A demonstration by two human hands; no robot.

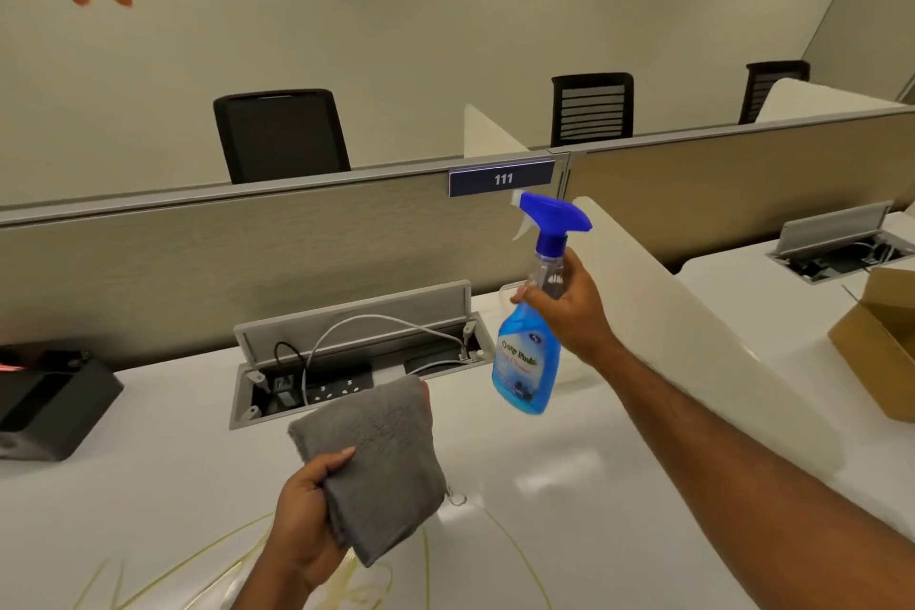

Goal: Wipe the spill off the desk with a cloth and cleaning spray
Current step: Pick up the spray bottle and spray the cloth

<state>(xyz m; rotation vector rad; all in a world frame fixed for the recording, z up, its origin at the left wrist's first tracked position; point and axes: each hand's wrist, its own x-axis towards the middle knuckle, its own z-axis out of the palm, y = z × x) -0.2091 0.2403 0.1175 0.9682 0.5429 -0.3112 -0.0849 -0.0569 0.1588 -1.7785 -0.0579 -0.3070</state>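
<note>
right grip point(569, 312) round seemingly part-full bottle point(526, 362)

Left hand point(304, 515): low and near the body, thumb on top and fingers curled beneath a folded grey terry cloth point(376, 456), pinching its near edge.
Left arm point(262, 594): bare forearm rising from the bottom edge.
Right hand point(569, 312): higher and farther out, fingers wrapped round the clear neck of a blue plastic spray bottle point(527, 362), thumb pointing up beside it.
Right arm point(742, 451): bare, almost straight, reaching diagonally from the lower right.
Spacing: hands well apart.
</note>
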